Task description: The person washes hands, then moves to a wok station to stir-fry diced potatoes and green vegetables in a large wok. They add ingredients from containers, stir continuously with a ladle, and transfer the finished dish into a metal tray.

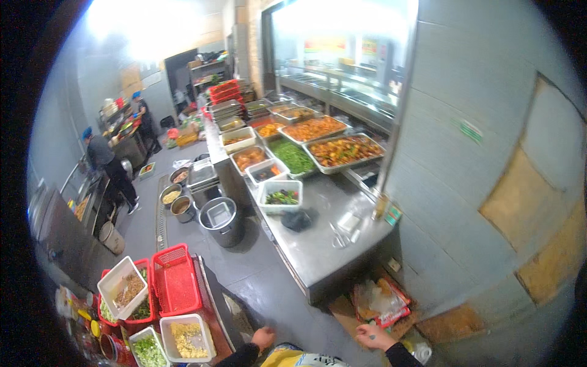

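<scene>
My left hand [263, 338] hangs low before me in a loose fist, with nothing visible in it. It is nearest to the white tub of chopped yellowish food [211, 352]. My right hand [376, 338] is held out with its fingers curled, and a small greenish spot shows on it; I cannot tell what it is. Beyond that hand an open carton with plastic bags [381, 300] lies on the floor. The steel counter [316, 261] ahead bears scissors [339, 239], a black bag [296, 220] and a white tub of mixed vegetables [281, 197].
Food trays [344, 151] line the counter's far part below a window. A large steel pot [222, 227] stands on the floor. To the left are an empty red basket [176, 286] and a tub of chopped greens [147, 351]. Two people [110, 160] work farther back.
</scene>
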Demonstrator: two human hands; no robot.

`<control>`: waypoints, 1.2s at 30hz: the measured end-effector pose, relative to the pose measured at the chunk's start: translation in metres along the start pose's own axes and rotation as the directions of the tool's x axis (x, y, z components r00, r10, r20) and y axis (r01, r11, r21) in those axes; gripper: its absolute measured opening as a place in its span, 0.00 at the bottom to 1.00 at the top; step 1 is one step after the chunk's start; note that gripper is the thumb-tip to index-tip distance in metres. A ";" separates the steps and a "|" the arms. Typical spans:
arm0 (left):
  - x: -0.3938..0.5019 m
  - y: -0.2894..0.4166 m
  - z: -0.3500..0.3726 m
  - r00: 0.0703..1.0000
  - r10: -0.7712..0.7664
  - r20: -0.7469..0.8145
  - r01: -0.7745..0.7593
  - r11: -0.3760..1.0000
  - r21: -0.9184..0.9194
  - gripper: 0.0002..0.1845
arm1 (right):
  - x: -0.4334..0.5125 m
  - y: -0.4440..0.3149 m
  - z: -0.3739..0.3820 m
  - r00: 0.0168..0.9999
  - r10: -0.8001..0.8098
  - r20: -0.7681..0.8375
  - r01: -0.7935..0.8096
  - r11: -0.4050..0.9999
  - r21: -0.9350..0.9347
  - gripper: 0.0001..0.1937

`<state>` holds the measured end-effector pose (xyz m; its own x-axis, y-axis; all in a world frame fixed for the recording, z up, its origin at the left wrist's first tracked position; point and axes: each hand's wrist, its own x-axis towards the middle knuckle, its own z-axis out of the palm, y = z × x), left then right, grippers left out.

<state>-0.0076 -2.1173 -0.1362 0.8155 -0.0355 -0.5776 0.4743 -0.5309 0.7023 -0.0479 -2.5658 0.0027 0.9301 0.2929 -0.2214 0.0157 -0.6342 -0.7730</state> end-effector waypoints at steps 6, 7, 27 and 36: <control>0.061 -0.056 -0.004 0.985 -0.115 -0.129 0.016 0.803 -0.596 0.09 | 0.197 -0.062 0.028 0.936 0.084 0.343 -0.236 0.871 0.432 0.18; 0.090 -0.103 -0.023 0.981 0.009 0.194 0.172 0.419 -0.891 0.08 | 0.233 -0.088 0.033 0.881 0.135 0.453 -0.400 0.724 0.562 0.18; 0.397 -0.025 -0.287 0.893 0.440 0.096 -0.441 0.898 -0.007 0.06 | 0.686 -0.061 -0.082 0.845 0.249 -0.474 -0.124 0.952 0.279 0.21; 0.487 0.061 -0.350 0.955 0.289 0.066 -0.296 0.940 0.170 0.02 | 0.773 0.062 -0.065 0.854 0.147 -0.500 -0.188 0.982 -0.032 0.16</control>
<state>0.5349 -1.8702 -0.2293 0.8942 -0.2433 -0.3759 0.1477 -0.6324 0.7605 0.6956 -2.4253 -0.1775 0.9797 -0.2006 -0.0055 -0.1474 -0.7005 -0.6983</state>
